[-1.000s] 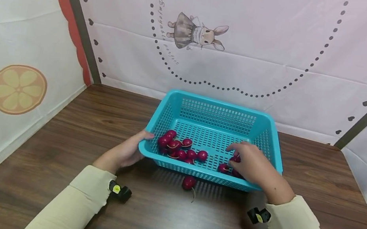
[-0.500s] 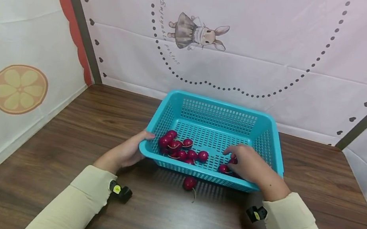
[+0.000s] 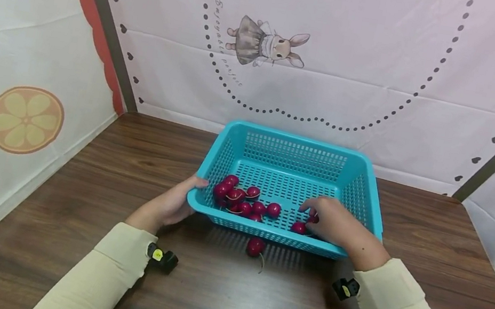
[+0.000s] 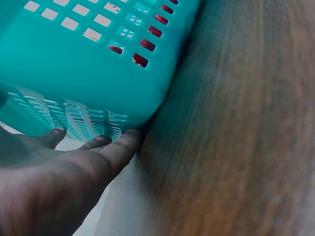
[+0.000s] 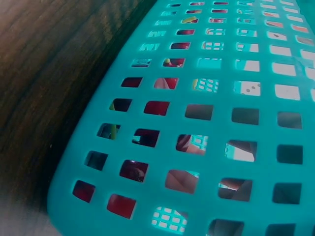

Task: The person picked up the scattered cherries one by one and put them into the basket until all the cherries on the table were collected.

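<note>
In the head view, my left hand [image 3: 170,203] holds the turquoise plastic basket [image 3: 282,232] by its front left corner. The thumb lies over the rim; in the left wrist view the fingers [image 4: 120,150] press along the outer wall. Inside the basket at the right, my right hand [image 3: 332,223] bends its fingers down around dark red cherries. One cherry [image 3: 298,227] shows beside its thumb; whether any is pinched is hidden. In the right wrist view, the perforated basket wall [image 5: 221,120] blocks most of that hand. Several cherries [image 3: 236,196] cluster in the basket's left part.
A single cherry [image 3: 255,247] with a stem lies on the dark wooden table [image 3: 224,302], just in front of the basket. White printed cloth [image 3: 343,40] stands behind the basket and along both sides of the table.
My right hand has shifted slightly left and down within the basket, and the cherries by its fingers have moved a little left. My left hand stays on the basket corner.
</note>
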`<state>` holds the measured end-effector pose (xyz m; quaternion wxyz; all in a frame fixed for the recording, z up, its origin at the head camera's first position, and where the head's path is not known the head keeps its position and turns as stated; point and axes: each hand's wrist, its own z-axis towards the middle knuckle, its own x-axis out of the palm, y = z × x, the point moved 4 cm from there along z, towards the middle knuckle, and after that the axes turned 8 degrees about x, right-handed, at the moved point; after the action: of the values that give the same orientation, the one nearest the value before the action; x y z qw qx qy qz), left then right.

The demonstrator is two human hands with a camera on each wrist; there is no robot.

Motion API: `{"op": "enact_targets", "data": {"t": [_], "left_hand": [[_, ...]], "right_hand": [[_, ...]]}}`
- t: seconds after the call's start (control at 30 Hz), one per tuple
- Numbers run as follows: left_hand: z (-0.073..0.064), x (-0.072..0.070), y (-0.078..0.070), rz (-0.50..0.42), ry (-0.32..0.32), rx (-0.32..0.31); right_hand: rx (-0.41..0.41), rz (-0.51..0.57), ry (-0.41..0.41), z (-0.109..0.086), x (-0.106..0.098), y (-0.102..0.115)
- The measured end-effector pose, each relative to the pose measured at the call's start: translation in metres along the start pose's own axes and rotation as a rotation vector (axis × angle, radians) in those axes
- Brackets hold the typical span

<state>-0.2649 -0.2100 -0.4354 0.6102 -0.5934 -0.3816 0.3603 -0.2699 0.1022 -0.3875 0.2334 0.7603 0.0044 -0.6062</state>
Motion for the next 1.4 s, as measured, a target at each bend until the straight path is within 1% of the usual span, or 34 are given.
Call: {"op": "enact_targets", "data": {"t": [0.13, 0.37, 0.47, 0.53, 0.6, 0.67, 0.9, 1.07, 1.2, 1.3, 1.4], "left_hand": [[0.001, 0.0, 0.0, -0.01, 0.003, -0.001], [0.002, 0.0, 0.001, -0.007, 0.008, 0.007], [0.002, 0.0, 0.001, -0.005, 0.009, 0.009], [0.002, 0.0, 0.001, -0.003, 0.009, 0.01], [0.002, 0.0, 0.001, -0.002, 0.008, 0.009], [0.002, 0.0, 0.001, -0.006, 0.008, 0.009], [0.002, -0.001, 0.001, -0.015, 0.006, 0.007], [0.002, 0.0, 0.002, -0.009, 0.01, 0.007], [0.003, 0.001, 0.001, -0.011, 0.015, 0.013], [0.003, 0.0, 0.001, -0.01, 0.012, 0.008], [0.002, -0.001, 0.001, -0.009, 0.006, 0.004]], "right_hand": [[-0.007, 0.002, 0.01, 0.001, 0.001, 0.0], [0.003, -0.007, 0.012, 0.002, 0.001, 0.0], [0.007, -0.016, -0.005, 0.0, 0.0, 0.001], [0.007, -0.021, -0.037, -0.001, -0.001, 0.002], [0.008, -0.025, -0.089, -0.002, -0.004, 0.003], [0.001, -0.025, -0.158, -0.003, -0.007, 0.005], [-0.059, -0.017, -0.393, -0.01, -0.021, 0.012], [-0.112, 0.029, -0.572, -0.026, -0.028, 0.018], [-0.212, 0.085, -0.719, -0.047, -0.029, 0.031], [-0.293, 0.098, -0.776, -0.065, -0.027, 0.045], [-0.353, 0.091, -0.783, -0.078, -0.024, 0.06]]}}
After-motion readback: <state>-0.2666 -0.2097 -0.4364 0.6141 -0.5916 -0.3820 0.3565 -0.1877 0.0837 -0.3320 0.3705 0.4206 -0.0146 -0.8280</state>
